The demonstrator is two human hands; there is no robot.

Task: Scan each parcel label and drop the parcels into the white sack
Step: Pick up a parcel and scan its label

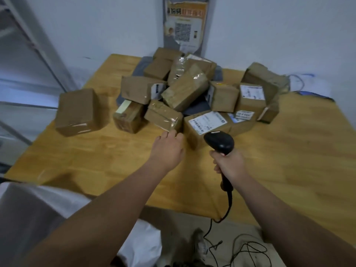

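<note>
Several brown cardboard parcels lie heaped on the wooden table (289, 151). The nearest one, a labelled parcel (207, 125), shows a white barcode label on top. My right hand (228, 162) grips a black barcode scanner (219, 142) whose head points at that label. My left hand (167, 149) reaches forward with fingers extended, its fingertips at the near corner of a taped parcel (163, 115) just left of the labelled one. The white sack (38, 214) stands at the lower left, beside the table's near edge, partly hidden behind my left arm.
One parcel (77, 111) sits apart at the table's left. A metal rack (28, 54) stands on the far left. The scanner's cable (229, 205) hangs down to a tangle of wires on the floor. A poster (185, 24) with a QR code is on the wall.
</note>
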